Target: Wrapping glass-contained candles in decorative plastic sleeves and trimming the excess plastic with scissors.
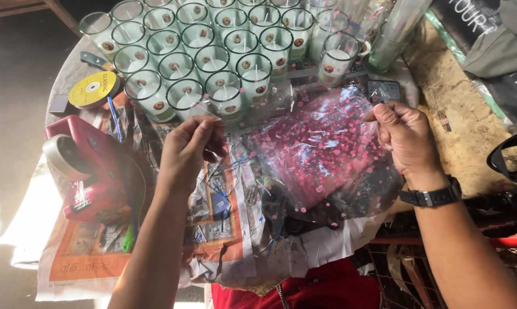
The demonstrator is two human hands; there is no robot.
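Both hands are up over the counter (436, 114), stretching a clear cellophane sheet (321, 149) printed with pink dots between them.

Left hand (190, 151): fingers pressed together, pinching the sheet's left edge between thumb and fingertips. Right hand (404, 140): thumb and forefinger closed on the sheet's upper right corner, a black wristwatch (433, 196) on that wrist.

The sheet hangs roughly flat, tilted toward the camera, centre-right of view, just in front of the glasses. More of the same dotted film looks bunched beneath it; I can't tell how many layers.

Behind it: a tight cluster of glass votive candles (213, 57), white wax with a wick in each, and each with a small round brown-and-white sticker on the front. A few taller empty glasses (393, 34) stand at the right end of the cluster.

Left side of the counter: a red tape dispenser (90, 169) with a roll in it, lying on newspaper (87, 257) that carries an orange block. Just above it is a yellow flat disc-shaped spool (92, 90) with a round label, near the leftmost candles. Blue twist-tie-like strands (218, 191) lie scattered under the left hand.

A small dark rectangular phone-like device (383, 90) sits just above the right hand, touching the sheet's top edge. Dark bags with white lettering (487, 34) are at far right, and red cloth (304, 289) at the bottom edge.
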